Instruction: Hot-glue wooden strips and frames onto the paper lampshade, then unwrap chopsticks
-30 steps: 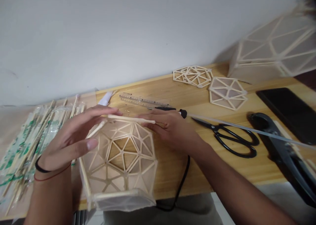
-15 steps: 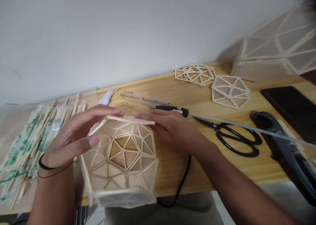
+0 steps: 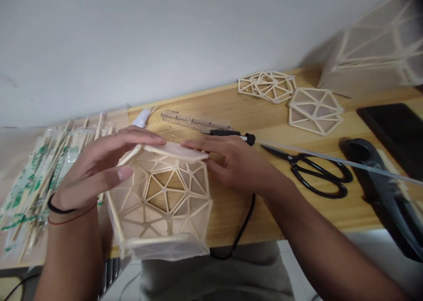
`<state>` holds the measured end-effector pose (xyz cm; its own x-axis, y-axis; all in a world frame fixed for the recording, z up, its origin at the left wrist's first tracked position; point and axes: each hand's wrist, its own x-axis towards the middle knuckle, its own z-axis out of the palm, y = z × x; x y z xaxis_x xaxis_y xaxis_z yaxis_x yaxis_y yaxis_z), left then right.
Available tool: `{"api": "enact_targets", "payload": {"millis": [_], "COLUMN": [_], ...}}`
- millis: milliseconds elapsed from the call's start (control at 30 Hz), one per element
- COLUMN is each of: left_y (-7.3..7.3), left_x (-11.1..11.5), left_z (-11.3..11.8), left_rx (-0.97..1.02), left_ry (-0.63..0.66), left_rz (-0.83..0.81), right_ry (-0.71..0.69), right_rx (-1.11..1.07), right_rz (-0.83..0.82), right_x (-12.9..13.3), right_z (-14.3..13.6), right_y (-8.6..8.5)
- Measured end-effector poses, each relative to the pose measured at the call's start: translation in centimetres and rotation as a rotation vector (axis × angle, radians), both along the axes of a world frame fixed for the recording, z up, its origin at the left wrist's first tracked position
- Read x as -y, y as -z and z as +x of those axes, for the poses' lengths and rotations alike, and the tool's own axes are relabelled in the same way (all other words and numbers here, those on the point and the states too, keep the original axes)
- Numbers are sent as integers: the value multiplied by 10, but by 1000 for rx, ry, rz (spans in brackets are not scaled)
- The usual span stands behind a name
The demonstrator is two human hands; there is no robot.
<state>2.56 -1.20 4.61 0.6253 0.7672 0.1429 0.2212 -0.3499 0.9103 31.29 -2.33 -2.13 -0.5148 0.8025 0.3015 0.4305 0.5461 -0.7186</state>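
A wooden worktable (image 3: 228,221) is standing against a plain pale wall (image 3: 158,41). Nearest the person, a bowl-shaped lattice shell (image 3: 164,189) of wooden sticks, faced with translucent sheet, is sitting at the front edge of the tabletop, its open side facing up. The left hand (image 3: 90,171) is bracing the shell at the far left of the rim; its thumb and fingers are standing apart, the thumb lying at the rim and the fingertips touching the far panel from outside. The right hand (image 3: 236,162) is contacting the far right corner of the same panel, its fingers lying along the outer face; whether its thumb is pinching the edge cannot be determined. To the right of the shell, a black cable (image 3: 245,228) is curving over the table edge. To the left, wooden chopsticks in green-printed clear wrappers (image 3: 36,182) are lying in a pile. Black-handled scissors (image 3: 291,158) are lying beyond the right forearm, and a black smartphone (image 3: 393,135) is lying farther right. Behind the hands, a clear ruler (image 3: 194,121) is lying flat. Toward the wall, two flat lattice panels (image 3: 314,116) are resting near a larger sheet-covered frame (image 3: 366,50).
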Motion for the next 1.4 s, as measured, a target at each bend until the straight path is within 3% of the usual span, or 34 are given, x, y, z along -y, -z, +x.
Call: {"api": "enact_targets", "payload": {"millis": [200, 367, 500, 667, 1067, 1400], "left_y": [3, 6, 7, 8, 16, 5], "left_x": [3, 4, 4, 4, 2, 5], "left_z": [0, -4, -6, -6, -9, -3], "left_rx": [45, 52, 49, 83, 60, 26], "left_ry": [-44, -42, -40, -22, 39, -32], "left_rz": [-55, -66, -82, -93, -35, -93], "right_ry": [-76, -170, -169, -92, -74, -56], "right_rx": [-47, -169, -200, -139, -110, -91], "right_rz": [-10, -131, -198, -101, -17, -2], "right_x": [-2, 0, 3, 3, 6, 9], "right_z": [4, 10, 6, -2, -4, -6], "right_y": [-4, -8, -11, -10, -4, -5]}}
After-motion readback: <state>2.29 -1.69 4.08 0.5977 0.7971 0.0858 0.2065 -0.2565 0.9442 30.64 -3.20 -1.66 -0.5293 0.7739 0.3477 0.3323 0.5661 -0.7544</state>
